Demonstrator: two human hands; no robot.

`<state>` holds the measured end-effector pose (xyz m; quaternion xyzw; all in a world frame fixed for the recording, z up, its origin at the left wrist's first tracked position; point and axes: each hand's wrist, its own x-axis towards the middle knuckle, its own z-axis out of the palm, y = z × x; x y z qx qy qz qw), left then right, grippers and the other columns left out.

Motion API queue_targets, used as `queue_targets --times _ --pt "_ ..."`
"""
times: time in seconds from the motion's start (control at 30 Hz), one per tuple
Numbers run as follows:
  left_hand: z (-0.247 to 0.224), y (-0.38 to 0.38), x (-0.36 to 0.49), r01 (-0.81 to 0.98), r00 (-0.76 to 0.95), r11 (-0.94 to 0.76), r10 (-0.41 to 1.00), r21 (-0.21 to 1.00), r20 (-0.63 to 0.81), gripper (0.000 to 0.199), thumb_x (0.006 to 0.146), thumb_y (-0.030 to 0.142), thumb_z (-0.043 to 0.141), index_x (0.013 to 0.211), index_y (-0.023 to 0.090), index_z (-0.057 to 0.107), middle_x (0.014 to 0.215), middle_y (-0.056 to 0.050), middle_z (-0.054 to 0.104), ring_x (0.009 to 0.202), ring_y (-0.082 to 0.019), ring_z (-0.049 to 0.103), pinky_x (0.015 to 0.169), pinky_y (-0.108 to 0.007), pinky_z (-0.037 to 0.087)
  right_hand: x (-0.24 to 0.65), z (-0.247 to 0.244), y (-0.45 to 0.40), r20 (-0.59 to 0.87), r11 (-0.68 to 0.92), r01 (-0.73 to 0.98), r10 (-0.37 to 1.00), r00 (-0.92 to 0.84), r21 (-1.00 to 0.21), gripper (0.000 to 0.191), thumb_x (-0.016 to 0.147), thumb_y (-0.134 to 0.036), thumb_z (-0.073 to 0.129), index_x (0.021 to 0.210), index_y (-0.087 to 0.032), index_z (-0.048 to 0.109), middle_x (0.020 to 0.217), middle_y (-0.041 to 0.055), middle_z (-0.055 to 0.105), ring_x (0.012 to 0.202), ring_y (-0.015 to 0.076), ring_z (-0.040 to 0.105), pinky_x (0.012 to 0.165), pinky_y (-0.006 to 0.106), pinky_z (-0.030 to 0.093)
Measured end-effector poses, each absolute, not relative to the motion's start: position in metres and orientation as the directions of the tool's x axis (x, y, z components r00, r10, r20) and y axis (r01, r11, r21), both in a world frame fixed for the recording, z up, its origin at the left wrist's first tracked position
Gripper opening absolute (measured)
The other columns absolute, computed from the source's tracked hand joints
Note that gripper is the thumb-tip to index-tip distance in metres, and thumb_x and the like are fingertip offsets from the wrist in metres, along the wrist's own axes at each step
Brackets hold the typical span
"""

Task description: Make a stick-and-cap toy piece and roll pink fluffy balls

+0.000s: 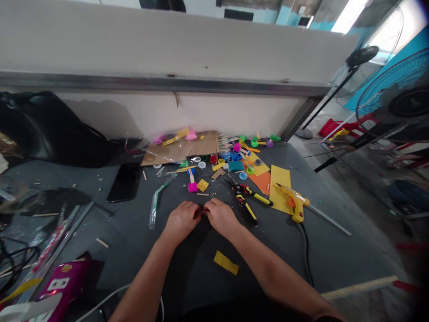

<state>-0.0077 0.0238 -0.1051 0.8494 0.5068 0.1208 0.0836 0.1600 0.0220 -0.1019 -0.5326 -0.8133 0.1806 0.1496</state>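
Close together over the dark table (191, 277), my left hand (182, 221) and my right hand (221, 218) meet with fingertips pinched. Something small and thin seems to be between them, mostly hidden by the fingers; its kind cannot be made out. Just beyond the hands lie a small stick piece with a pink cap (192, 187) and a blue end, and a yellow paper square (203, 185). Pliers (247, 209) with yellow-and-black handles rest right of my right hand. A folded yellow paper strip (226, 262) lies nearer my body, between the forearms.
A yellow glue gun (298, 208) lies on yellow paper (280, 179) at the right, its cord running toward me. Bottle caps, sticks and cardboard (187, 150) crowd the back. At left are a phone (124, 182), a black bag (50, 129) and a purple power strip (63, 281).
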Motion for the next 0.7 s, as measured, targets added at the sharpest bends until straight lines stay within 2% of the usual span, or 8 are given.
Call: queue_targets --times 0.1,0.17,0.27,0.33,0.4,0.47,0.6,0.7 --pt "-0.102 0.023 -0.01 0.801 0.444 -0.468 0.883 0.375 0.152 0.013 0.083 0.023 0.05 0.078 0.019 0.062 0.077 -0.005 0.062 0.079 -0.019 0.054 0.07 -0.03 0.041 0.162 -0.101 0.022 0.053 0.37 0.806 0.919 -0.391 -0.462 0.009 0.085 -0.019 0.051 0.087 -0.019 0.06 0.089 0.0051 0.06 0.082 0.0166 0.057 0.071 0.025 0.043" --pt "-0.098 0.022 -0.009 0.741 0.411 -0.418 0.901 0.525 0.139 0.017 0.084 0.026 0.049 0.08 0.02 0.064 0.079 -0.004 0.064 0.08 -0.019 0.056 0.073 -0.03 0.042 0.164 -0.102 0.023 0.074 0.342 0.756 0.928 -0.365 -0.558 0.008 0.084 -0.019 0.052 0.085 -0.019 0.06 0.089 0.0047 0.06 0.082 0.0159 0.057 0.072 0.026 0.043" --pt "-0.094 0.02 -0.003 0.565 0.29 -0.114 0.955 0.817 -0.067 0.023 0.084 0.035 0.049 0.081 0.02 0.067 0.072 -0.002 0.065 0.066 -0.015 0.057 0.061 -0.027 0.044 0.165 -0.103 0.024 0.056 0.186 0.558 0.969 -0.241 -0.809 0.007 0.081 -0.022 0.054 0.078 -0.019 0.06 0.079 0.0021 0.061 0.074 0.0144 0.057 0.068 0.025 0.044" --pt "-0.092 0.018 0.004 0.349 0.203 0.173 0.945 0.921 -0.255 0.026 0.08 0.039 0.052 0.078 0.017 0.066 0.064 -0.001 0.063 0.054 -0.013 0.054 0.049 -0.024 0.042 0.164 -0.103 0.025 -0.078 -0.023 0.301 0.982 -0.171 -0.953 0.008 0.078 -0.026 0.057 0.078 -0.018 0.06 0.066 -0.0011 0.059 0.059 0.0121 0.054 0.056 0.024 0.044" --pt "-0.092 0.017 0.011 0.1 0.159 0.369 0.911 0.924 -0.381 0.026 0.075 0.04 0.059 0.074 0.014 0.065 0.061 -0.001 0.06 0.05 -0.011 0.052 0.044 -0.021 0.041 0.162 -0.103 0.027 -0.228 -0.228 0.019 0.957 -0.179 -0.973 0.014 0.073 -0.03 0.061 0.08 -0.018 0.061 0.059 -0.0038 0.056 0.046 0.0092 0.048 0.045 0.022 0.04" --pt "-0.092 0.016 0.015 -0.086 0.162 0.462 0.881 0.883 -0.445 0.024 0.07 0.036 0.067 0.073 0.013 0.065 0.061 -0.001 0.061 0.05 -0.009 0.052 0.045 -0.019 0.043 0.16 -0.102 0.028 -0.281 -0.316 -0.164 0.937 -0.206 -0.934 0.02 0.067 -0.031 0.067 0.079 -0.016 0.062 0.058 -0.0039 0.057 0.043 0.0077 0.047 0.042 0.021 0.039" --pt "-0.089 0.017 0.014 -0.285 0.237 0.554 0.831 0.782 -0.503 0.023 0.07 0.034 0.069 0.075 0.011 0.067 0.069 -0.005 0.066 0.053 -0.007 0.054 0.05 -0.017 0.047 0.161 -0.1 0.03 -0.288 -0.315 -0.294 0.949 -0.131 -0.902 0.02 0.061 -0.031 0.072 0.072 -0.015 0.065 0.057 -0.003 0.059 0.047 0.0076 0.048 0.045 0.02 0.04" --pt "-0.086 0.017 0.01 -0.353 0.296 0.579 0.814 0.735 -0.499 0.023 0.073 0.032 0.067 0.082 0.011 0.069 0.076 -0.008 0.07 0.059 -0.008 0.057 0.055 -0.018 0.05 0.163 -0.1 0.033 -0.31 -0.327 -0.328 0.945 -0.104 -0.886 0.019 0.062 -0.03 0.072 0.071 -0.015 0.065 0.055 -0.0035 0.059 0.047 0.0071 0.048 0.045 0.019 0.04"
